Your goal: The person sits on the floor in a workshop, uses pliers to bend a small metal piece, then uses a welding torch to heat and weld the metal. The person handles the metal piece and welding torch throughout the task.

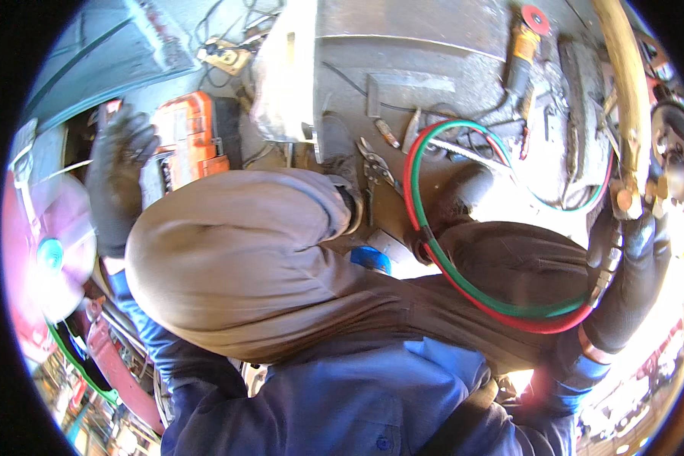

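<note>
My right hand [637, 254], in a dark glove, is wrapped round the valve end of a brass gas torch [629, 99] at the far right. The torch's body slants up toward the top edge. From its fittings by my wrist, a joined pair of red and green hoses [551, 311] loops over my right thigh and on across the floor. My left hand [121, 171], also gloved, is raised beside an orange tool case [186, 133], its fingers loosely bent and apart. I see nothing held in it. Locking pliers [378, 163] lie on the floor between my feet.
An angle grinder [520, 57] with a red disc lies at the far right. A steel square [374, 95] lies near a metal plate [410, 23]. A pink-bladed fan [51, 254] stands at the left. Ahead, a pale upright panel [289, 76] rises. Cables cross the floor.
</note>
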A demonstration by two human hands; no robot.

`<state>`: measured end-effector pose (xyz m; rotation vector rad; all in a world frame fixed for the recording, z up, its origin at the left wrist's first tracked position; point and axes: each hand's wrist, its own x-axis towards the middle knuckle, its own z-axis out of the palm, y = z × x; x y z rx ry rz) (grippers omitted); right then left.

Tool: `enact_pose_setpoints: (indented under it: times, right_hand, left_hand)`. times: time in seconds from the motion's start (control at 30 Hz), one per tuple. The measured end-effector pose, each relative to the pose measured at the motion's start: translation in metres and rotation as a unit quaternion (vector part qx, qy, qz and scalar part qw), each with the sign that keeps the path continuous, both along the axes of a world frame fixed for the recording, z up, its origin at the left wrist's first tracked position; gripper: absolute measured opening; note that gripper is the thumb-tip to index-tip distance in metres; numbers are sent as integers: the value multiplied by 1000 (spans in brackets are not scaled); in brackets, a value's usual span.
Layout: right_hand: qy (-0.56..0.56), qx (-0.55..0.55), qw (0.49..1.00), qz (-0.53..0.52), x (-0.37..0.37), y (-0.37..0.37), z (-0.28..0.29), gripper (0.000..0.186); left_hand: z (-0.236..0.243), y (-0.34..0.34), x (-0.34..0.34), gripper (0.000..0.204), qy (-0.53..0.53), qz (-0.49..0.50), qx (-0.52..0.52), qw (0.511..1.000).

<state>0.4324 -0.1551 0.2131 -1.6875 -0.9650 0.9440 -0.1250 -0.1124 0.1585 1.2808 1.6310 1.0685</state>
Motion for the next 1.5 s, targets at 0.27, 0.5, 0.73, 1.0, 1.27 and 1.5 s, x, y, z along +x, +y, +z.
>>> enact_pose_setpoints:
  times: [0.27, 0.5, 0.73, 1.0, 1.27, 1.5]
  right_hand:
    - [-70, -17, 997, 7, 4, 13, -4, 47]
    - [-66, 7, 998, 22, 6, 20, -15, 46]
    - [-65, 20, 997, 33, 13, 28, -17, 46]
    - [-53, -3, 997, 48, 0, 19, -11, 35]
    - [-18, -5, 996, 89, -11, 21, -3, 49]
    - [36, -15, 990, 138, -11, 19, -2, 66]
  left_hand:
    - [-109, -86, 47, 47, 167, -184, -95, 964]
    - [-279, -197, 62, 57, 92, -204, -321, 920]
    - [-397, -285, 71, 40, 272, -350, -297, 846]
    - [-308, -213, 86, 30, 264, -106, -279, 917]
    - [-132, -21, 120, 27, 103, 22, 37, 994]
    - [-119, 51, 157, 58, 318, -92, -195, 923]
